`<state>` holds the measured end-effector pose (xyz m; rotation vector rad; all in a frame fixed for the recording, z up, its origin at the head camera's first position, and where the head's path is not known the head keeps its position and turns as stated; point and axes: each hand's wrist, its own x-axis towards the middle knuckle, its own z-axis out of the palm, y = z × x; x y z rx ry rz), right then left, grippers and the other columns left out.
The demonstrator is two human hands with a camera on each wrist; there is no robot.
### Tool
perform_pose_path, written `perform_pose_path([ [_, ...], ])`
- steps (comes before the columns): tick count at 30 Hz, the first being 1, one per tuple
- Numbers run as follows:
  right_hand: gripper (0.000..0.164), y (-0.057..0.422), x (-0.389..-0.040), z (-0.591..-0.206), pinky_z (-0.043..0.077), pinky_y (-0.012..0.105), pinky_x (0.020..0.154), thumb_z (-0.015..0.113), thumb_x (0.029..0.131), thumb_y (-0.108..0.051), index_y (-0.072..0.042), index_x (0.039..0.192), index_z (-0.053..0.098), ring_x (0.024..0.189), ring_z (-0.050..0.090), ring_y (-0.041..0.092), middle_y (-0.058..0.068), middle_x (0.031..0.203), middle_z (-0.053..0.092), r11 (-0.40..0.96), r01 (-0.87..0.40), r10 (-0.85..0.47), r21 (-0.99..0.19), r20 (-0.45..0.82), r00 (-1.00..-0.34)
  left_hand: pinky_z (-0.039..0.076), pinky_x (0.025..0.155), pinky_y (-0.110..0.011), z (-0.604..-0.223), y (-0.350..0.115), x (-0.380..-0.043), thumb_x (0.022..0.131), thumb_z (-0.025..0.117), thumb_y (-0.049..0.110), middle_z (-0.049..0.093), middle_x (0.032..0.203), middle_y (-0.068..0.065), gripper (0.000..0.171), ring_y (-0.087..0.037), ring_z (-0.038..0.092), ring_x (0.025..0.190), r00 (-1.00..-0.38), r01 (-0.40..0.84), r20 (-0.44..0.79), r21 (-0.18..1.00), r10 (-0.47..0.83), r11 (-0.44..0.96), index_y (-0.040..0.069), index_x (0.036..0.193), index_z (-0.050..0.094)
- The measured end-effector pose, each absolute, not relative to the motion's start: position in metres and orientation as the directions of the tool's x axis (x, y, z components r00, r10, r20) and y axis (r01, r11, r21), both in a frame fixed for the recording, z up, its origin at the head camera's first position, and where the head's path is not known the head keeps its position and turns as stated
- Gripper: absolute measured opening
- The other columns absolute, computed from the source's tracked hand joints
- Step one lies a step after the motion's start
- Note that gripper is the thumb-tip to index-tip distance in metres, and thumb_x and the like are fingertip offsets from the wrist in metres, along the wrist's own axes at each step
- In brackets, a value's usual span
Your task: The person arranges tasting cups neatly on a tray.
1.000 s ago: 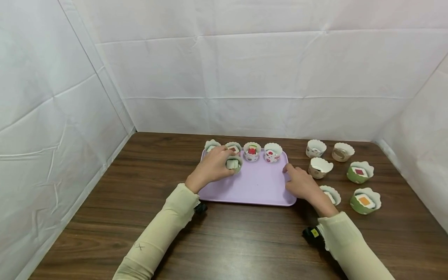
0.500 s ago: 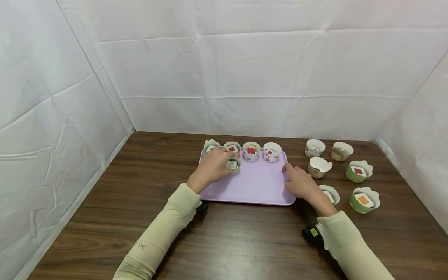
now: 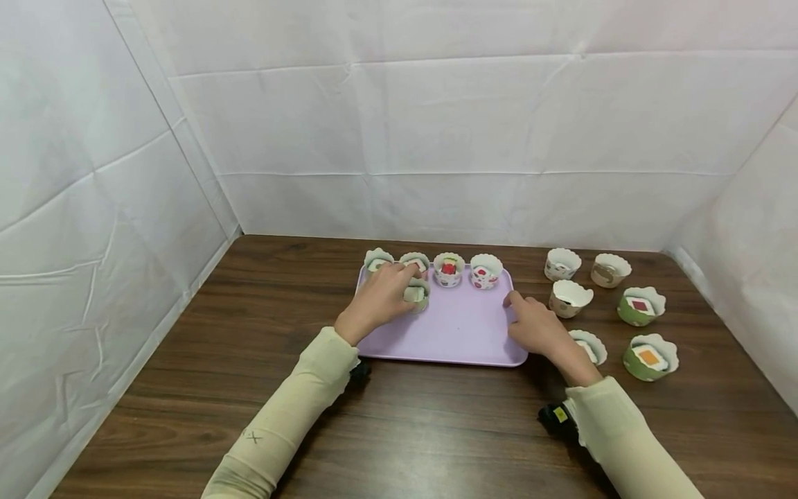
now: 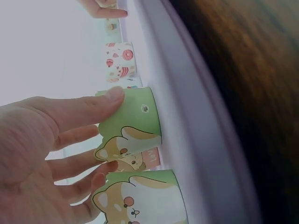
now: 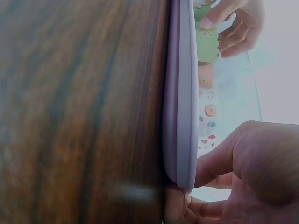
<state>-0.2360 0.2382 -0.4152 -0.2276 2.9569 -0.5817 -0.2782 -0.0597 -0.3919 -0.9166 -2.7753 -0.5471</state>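
Note:
My left hand point(image 3: 382, 292) pinches a green paper cupcake cup point(image 4: 135, 116) by its side, thumb on the near wall, at the left part of the lilac tray point(image 3: 461, 336). The cup has a dog's picture on it and stands close over the tray surface. Another green dog cup point(image 4: 145, 198) is beside the fingertips in the left wrist view. My right hand point(image 3: 535, 324) holds the tray's right edge, thumb over the rim point(image 5: 190, 154) and fingers below it. Along the tray's back edge stand a pink cup point(image 3: 414, 260), a strawberry-topped cup point(image 3: 448, 280) and a dessert-print cup point(image 3: 485, 278).
Right of the tray, several more filled cups stand on the brown wooden table point(image 3: 424, 430): white point(image 3: 562, 265), beige point(image 3: 609, 271) and green ones point(image 3: 650, 358). One cup point(image 3: 589, 346) is partly hidden behind my right wrist. White cloth walls point(image 3: 449, 138) enclose the table.
The green cup in my left hand has come down slightly toward the tray and sits more level. My right hand stays at the tray's edge.

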Motion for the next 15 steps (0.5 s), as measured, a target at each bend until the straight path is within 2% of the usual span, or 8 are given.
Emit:
perform_pose_path([
  [5, 0.042, 0.237, -0.235, -0.415, 0.054, 0.042, 0.071, 0.054, 0.089, -0.003, 0.004, 0.13, 0.053, 0.09, 0.059, 0.033, 0.03, 0.116, 0.061, 0.913, -0.119, -0.168, -0.389, -0.094, -0.981, 0.051, 0.103, -0.049, -0.385, -0.062, -0.274, 0.082, 0.088, 0.023, 0.071, 0.12, -0.012, 0.045, -0.034, 0.063, 0.112, -0.81, 0.584, 0.272, 0.291, 0.52, 0.757, 0.009, 0.119, 0.068],
  [11, 0.043, 0.238, -0.235, -0.415, 0.053, 0.042, 0.069, 0.055, 0.088, -0.002, 0.005, 0.13, 0.054, 0.089, 0.059, 0.033, 0.03, 0.114, 0.062, 0.913, -0.126, -0.171, -0.389, -0.086, -0.981, 0.058, 0.091, -0.043, -0.371, -0.069, -0.264, 0.086, 0.083, 0.044, 0.071, 0.117, -0.006, 0.044, -0.025, 0.065, 0.107, -0.834, 0.55, 0.287, 0.35, 0.472, 0.758, 0.015, 0.117, 0.072],
  [14, 0.043, 0.238, -0.235, -0.414, 0.053, 0.042, 0.069, 0.055, 0.087, -0.002, 0.005, 0.13, 0.054, 0.088, 0.058, 0.033, 0.03, 0.113, 0.062, 0.912, -0.128, -0.173, -0.389, -0.082, -0.981, 0.059, 0.089, -0.042, -0.367, -0.076, -0.26, 0.086, 0.082, 0.045, 0.071, 0.115, -0.004, 0.045, -0.023, 0.065, 0.108, -0.837, 0.545, 0.308, 0.398, 0.451, 0.738, 0.016, 0.119, 0.07],
  [15, 0.043, 0.238, -0.234, -0.414, 0.053, 0.043, 0.069, 0.055, 0.087, -0.002, 0.005, 0.13, 0.054, 0.088, 0.058, 0.033, 0.03, 0.113, 0.062, 0.912, -0.129, -0.174, -0.389, -0.081, -0.981, 0.059, 0.093, -0.044, -0.366, -0.079, -0.258, 0.086, 0.083, 0.044, 0.071, 0.116, -0.004, 0.046, -0.024, 0.065, 0.113, -0.838, 0.543, 0.318, 0.412, 0.443, 0.731, 0.016, 0.12, 0.07],
])
